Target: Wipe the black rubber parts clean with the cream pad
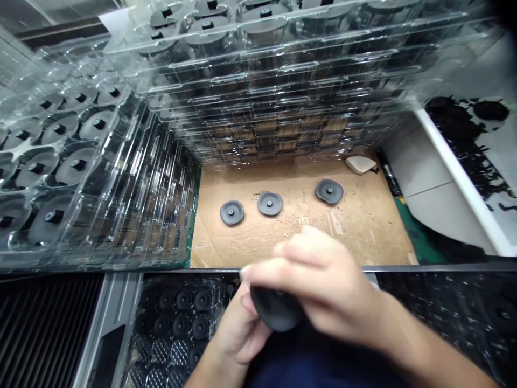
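A black round disc (278,312), rubber-like with a shallow dished face, is between my two hands near the front edge of the work surface. My left hand (242,331) grips it from the left and below, thumb at its rim. Slightly blurred, my right hand (319,275) lies across its top with the fingers closed over it and hides its upper part. Beyond my hands, three similar grey discs lie apart on the cardboard: the left disc (232,213), the middle disc (270,203) and the right disc (329,191). Each has a small central stud.
Clear plastic trays (274,70) holding discs are stacked high at the back, with another tray stack (60,151) on the left. A white wedge-shaped piece (360,164) lies at the cardboard's back right. Black scraps (456,124) lie beyond a white-edged bin (464,178). Below sits a disc-filled tray (173,323).
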Action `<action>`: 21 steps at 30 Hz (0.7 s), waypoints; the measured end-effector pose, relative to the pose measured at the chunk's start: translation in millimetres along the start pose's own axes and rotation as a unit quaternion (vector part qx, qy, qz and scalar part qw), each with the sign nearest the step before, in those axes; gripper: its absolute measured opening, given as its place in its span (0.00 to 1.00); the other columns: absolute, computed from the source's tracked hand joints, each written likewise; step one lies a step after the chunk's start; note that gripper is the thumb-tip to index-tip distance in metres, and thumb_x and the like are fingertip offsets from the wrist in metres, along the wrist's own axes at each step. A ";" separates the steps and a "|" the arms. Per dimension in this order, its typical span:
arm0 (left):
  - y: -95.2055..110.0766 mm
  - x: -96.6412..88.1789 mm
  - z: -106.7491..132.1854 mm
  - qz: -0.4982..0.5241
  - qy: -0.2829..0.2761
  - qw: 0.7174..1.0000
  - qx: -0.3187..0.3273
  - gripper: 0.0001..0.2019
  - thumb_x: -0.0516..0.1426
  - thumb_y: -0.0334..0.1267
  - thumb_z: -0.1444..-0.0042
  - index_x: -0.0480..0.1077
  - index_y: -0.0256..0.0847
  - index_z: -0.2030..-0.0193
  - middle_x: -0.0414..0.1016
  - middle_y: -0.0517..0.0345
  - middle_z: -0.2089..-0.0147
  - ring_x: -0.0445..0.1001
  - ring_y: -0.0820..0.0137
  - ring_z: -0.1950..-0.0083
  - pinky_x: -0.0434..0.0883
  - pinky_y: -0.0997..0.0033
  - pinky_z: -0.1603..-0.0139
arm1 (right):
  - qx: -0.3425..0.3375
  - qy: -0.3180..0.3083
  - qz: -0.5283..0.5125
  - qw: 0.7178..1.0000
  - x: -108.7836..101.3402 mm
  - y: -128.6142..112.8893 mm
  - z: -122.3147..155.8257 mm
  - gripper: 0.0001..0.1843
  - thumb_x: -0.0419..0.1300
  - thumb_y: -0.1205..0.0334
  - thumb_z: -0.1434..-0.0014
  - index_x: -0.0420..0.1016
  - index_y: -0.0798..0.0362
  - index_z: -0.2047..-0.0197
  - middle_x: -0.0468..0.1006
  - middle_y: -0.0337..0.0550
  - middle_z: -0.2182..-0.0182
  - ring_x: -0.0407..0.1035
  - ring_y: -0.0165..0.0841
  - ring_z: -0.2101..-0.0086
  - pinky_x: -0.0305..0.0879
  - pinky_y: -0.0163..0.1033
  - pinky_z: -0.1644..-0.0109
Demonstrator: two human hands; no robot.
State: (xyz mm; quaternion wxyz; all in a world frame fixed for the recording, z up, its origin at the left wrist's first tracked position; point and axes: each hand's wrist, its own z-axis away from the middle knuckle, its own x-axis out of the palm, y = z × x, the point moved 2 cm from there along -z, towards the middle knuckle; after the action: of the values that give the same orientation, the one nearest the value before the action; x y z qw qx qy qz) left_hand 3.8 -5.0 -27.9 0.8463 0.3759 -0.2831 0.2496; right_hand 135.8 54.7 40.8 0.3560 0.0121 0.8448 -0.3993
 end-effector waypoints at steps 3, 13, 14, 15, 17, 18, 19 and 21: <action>5.2 -1.8 2.0 0.053 -0.024 0.998 0.013 0.30 0.68 0.50 0.65 0.73 0.45 0.52 0.75 0.53 0.47 0.76 0.61 0.52 0.70 0.67 0.49 | 0.152 0.035 -0.019 0.988 0.8 31.2 20.8 0.13 0.51 0.69 0.36 0.75 0.52 0.55 0.79 0.42 0.65 0.70 0.30 0.65 0.64 0.36 0.62; 13.2 -6.1 3.4 0.091 -0.013 0.995 0.027 0.26 0.66 0.46 0.60 0.72 0.50 0.50 0.75 0.58 0.47 0.72 0.63 0.45 0.67 0.68 0.42 | 0.263 -0.005 -0.012 0.965 48.1 57.6 76.3 0.11 0.54 0.64 0.38 0.77 0.51 0.57 0.80 0.42 0.69 0.73 0.32 0.70 0.68 0.37 0.66; 12.5 -4.3 3.1 0.091 -0.018 0.995 0.029 0.26 0.66 0.45 0.61 0.73 0.50 0.51 0.76 0.59 0.47 0.73 0.63 0.46 0.68 0.69 0.44 | 0.275 0.012 -0.006 0.961 39.0 52.5 70.4 0.12 0.53 0.63 0.37 0.76 0.51 0.54 0.80 0.43 0.67 0.73 0.32 0.69 0.68 0.37 0.66; 11.5 -2.4 2.8 0.091 -0.020 0.995 0.031 0.26 0.67 0.45 0.62 0.73 0.50 0.51 0.76 0.59 0.48 0.74 0.63 0.47 0.69 0.69 0.44 | 0.284 0.040 0.000 0.958 28.1 45.4 62.8 0.13 0.53 0.63 0.37 0.74 0.51 0.52 0.80 0.44 0.64 0.73 0.32 0.69 0.68 0.36 0.67; 9.3 1.8 2.4 0.090 -0.010 0.995 0.042 0.27 0.67 0.44 0.62 0.72 0.49 0.51 0.76 0.58 0.48 0.74 0.63 0.48 0.70 0.70 0.46 | 0.280 0.104 0.008 0.954 7.9 25.5 45.0 0.14 0.54 0.63 0.37 0.72 0.50 0.49 0.79 0.45 0.59 0.73 0.31 0.67 0.68 0.35 0.68; 8.5 4.0 2.4 0.088 -0.002 0.995 0.045 0.28 0.68 0.44 0.62 0.72 0.49 0.50 0.76 0.57 0.48 0.74 0.64 0.48 0.70 0.71 0.46 | 0.249 0.134 0.013 0.959 0.9 13.5 35.8 0.14 0.55 0.64 0.38 0.72 0.50 0.49 0.79 0.44 0.57 0.73 0.32 0.65 0.69 0.35 0.66; 8.0 6.1 2.4 0.084 0.002 0.995 0.045 0.28 0.68 0.43 0.61 0.72 0.48 0.50 0.76 0.56 0.48 0.73 0.64 0.47 0.69 0.72 0.46 | 0.203 0.143 0.012 0.969 -2.7 1.6 27.2 0.14 0.54 0.66 0.38 0.71 0.52 0.49 0.79 0.44 0.58 0.73 0.32 0.64 0.69 0.35 0.64; 8.9 9.2 2.6 0.070 0.006 0.997 0.043 0.24 0.67 0.41 0.59 0.73 0.48 0.52 0.77 0.57 0.50 0.73 0.65 0.47 0.68 0.72 0.44 | 0.101 0.127 -0.004 0.987 -2.3 -18.1 14.7 0.14 0.53 0.69 0.38 0.72 0.58 0.51 0.81 0.46 0.63 0.73 0.32 0.67 0.69 0.37 0.62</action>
State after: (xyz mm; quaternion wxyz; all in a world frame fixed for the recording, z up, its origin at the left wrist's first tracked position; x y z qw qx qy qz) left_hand 3.9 0.2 -16.0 0.8116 0.3896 -0.2928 0.3223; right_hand 140.7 32.9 48.0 0.2414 0.0956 0.8384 -0.4792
